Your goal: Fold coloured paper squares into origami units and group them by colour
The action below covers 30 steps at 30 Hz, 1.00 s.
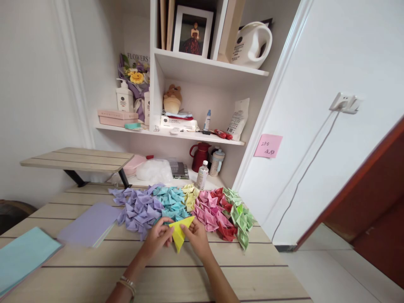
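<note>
A folded sheet of bright yellow paper (179, 235) is held between my two hands above the table, one corner pointing down toward me. My left hand (159, 234) pinches its left side, and my right hand (196, 236) grips the right side with the thumb across the front. Just beyond the hands lie heaps of folded paper boats: purple ones (139, 208), blue ones (172, 200), pale yellow ones (190, 195), pink ones (210, 210), red ones (227, 233) and green ones (243, 223).
Stacks of purple paper (91, 223) and light blue paper (27, 256) lie on the left of the slatted table (176, 282). A small raised stand (78, 159) is behind them. Near the shelf stand a clear bottle (202, 176) and a red jug (199, 158).
</note>
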Motion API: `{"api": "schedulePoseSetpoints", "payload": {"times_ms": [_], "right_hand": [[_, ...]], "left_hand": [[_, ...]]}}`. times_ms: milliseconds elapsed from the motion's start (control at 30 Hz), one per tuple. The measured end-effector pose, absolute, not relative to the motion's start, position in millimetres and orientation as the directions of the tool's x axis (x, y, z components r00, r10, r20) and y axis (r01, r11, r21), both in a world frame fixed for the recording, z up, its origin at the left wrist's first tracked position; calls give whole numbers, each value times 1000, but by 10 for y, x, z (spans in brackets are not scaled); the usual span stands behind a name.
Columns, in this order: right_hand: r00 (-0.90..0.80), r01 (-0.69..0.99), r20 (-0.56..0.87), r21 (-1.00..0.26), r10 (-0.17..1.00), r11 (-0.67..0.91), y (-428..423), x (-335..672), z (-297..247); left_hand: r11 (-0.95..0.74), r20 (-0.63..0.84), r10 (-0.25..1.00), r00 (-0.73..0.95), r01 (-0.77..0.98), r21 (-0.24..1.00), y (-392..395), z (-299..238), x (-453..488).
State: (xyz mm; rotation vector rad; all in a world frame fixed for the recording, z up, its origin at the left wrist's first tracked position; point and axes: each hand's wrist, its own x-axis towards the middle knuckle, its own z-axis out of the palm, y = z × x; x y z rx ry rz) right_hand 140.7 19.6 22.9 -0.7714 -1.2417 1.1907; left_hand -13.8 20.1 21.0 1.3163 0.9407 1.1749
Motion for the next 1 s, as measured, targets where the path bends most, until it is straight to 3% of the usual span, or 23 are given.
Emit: {"api": "schedulePoseSetpoints", "payload": {"times_ms": [367,1000], "right_hand": [[-235,-353,188,-931,954,97,156,1451,278],[-301,-419,238,-903,923,96,150,1434,278]], "left_hand": [[84,12,964,264,-349,933,242,152,-99],[135,9,941,339,-400,906,243,106,-116]]}}
